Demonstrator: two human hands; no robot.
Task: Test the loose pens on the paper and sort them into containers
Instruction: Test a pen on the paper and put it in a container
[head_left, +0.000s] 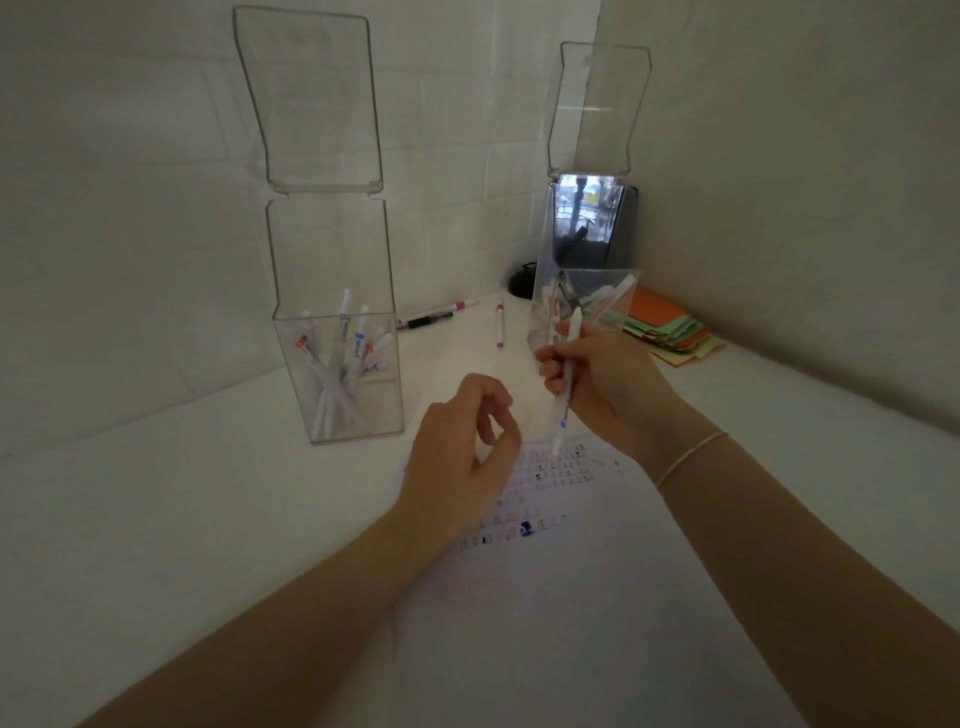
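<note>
The right hand (597, 374) pinches a thin white pen with a blue band (566, 384), tip down just above the white paper with rows of small marks (571, 597), so it can be tried there. The left hand (462, 447) hangs over the paper, fingers loosely curled, holding nothing. 2 tall clear plastic boxes, the left box (337, 374) and the right box (582, 291), stand open for sorted pens. 3 loose pens (500, 325) wait behind.

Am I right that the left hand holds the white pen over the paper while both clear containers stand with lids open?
Not quite: the head view shows the right hand holding the white pen over the paper; the left hand holds nothing. Both clear containers do stand with lids open.
</note>
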